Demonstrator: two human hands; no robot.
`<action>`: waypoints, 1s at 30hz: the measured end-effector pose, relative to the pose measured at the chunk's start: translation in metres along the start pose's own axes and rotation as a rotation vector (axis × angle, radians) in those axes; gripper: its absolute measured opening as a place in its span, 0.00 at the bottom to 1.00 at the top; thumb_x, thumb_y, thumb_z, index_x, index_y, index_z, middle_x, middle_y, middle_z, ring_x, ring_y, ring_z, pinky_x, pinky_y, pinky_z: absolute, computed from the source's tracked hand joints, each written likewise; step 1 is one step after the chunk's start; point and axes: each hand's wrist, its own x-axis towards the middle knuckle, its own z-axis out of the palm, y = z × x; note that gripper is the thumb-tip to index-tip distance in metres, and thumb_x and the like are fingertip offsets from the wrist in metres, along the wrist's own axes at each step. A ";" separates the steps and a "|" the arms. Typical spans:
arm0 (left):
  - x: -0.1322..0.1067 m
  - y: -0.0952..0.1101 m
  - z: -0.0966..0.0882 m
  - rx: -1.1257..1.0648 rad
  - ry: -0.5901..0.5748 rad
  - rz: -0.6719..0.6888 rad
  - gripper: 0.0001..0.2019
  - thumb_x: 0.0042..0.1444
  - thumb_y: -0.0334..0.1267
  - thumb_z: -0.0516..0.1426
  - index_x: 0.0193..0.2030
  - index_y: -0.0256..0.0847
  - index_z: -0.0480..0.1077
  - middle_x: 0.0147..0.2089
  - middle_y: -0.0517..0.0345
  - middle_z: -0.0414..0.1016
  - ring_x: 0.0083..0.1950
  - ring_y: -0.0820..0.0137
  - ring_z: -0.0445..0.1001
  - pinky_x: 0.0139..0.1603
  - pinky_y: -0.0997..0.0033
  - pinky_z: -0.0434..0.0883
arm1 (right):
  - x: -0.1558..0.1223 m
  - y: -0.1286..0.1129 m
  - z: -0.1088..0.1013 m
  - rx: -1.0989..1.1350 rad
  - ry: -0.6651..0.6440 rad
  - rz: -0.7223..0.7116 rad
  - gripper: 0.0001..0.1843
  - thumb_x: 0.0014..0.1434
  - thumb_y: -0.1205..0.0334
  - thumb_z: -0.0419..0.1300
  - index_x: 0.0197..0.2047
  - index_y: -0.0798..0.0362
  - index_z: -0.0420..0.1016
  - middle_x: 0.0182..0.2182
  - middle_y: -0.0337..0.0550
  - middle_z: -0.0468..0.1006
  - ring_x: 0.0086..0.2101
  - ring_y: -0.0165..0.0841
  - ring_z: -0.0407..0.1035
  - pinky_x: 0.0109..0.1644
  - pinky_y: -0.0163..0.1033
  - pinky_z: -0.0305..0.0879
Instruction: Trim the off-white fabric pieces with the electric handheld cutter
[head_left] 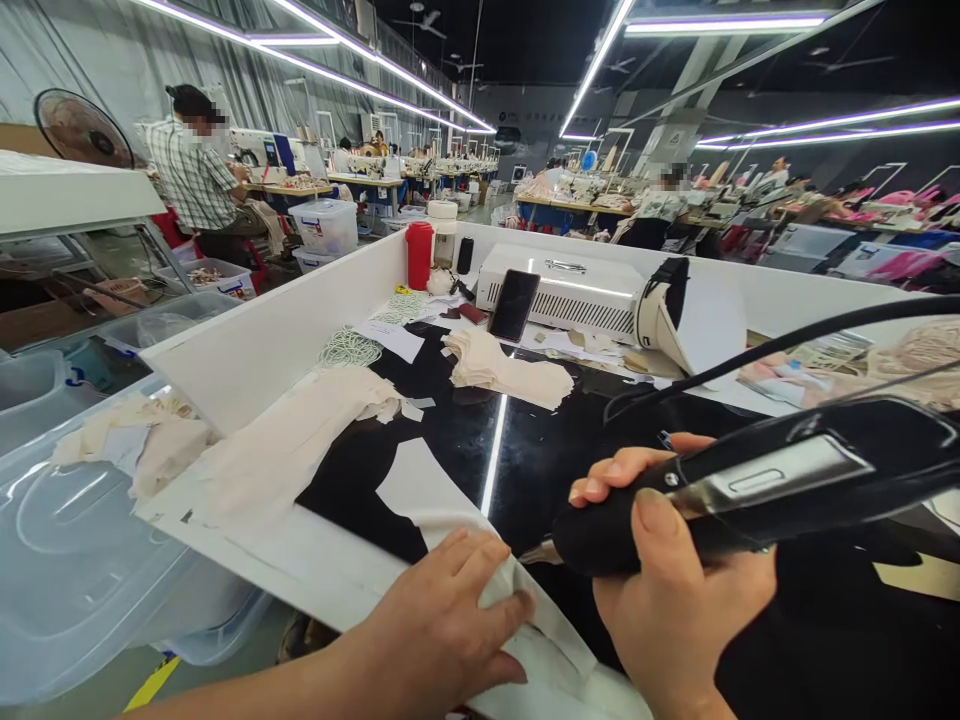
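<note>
Where cloth (427, 490) lies, black table (525, 450), sewing hall

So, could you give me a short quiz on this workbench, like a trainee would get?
1. True or false: the right hand grips a black corded cutting tool.
2. What does the left hand press flat on the black worktop? A) a white fabric piece B) a phone C) a coil of cord
3. What colour is the flask at the bench's far end?

Key: 1 true; 2 A; 3 red.
</note>
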 end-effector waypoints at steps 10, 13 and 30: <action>-0.002 -0.001 0.005 -0.008 0.004 0.000 0.35 0.49 0.51 0.76 0.59 0.37 0.71 0.59 0.33 0.74 0.61 0.49 0.76 0.61 0.46 0.78 | -0.003 0.005 0.001 -0.054 -0.042 0.006 0.20 0.59 0.61 0.71 0.51 0.47 0.70 0.31 0.33 0.78 0.27 0.31 0.74 0.34 0.42 0.74; -0.004 -0.002 0.000 -0.006 -0.031 -0.012 0.35 0.53 0.51 0.74 0.62 0.38 0.70 0.63 0.32 0.73 0.63 0.48 0.75 0.62 0.46 0.77 | 0.001 0.004 0.001 -0.035 -0.048 0.019 0.21 0.58 0.61 0.72 0.52 0.47 0.70 0.31 0.33 0.79 0.27 0.31 0.73 0.34 0.42 0.74; 0.003 -0.037 -0.031 -0.050 -0.140 0.114 0.20 0.63 0.16 0.49 0.55 0.36 0.71 0.58 0.52 0.79 0.62 0.62 0.76 0.67 0.61 0.75 | -0.005 -0.017 -0.039 -0.092 -0.020 -0.021 0.19 0.58 0.60 0.73 0.51 0.45 0.74 0.30 0.35 0.80 0.28 0.33 0.75 0.32 0.40 0.77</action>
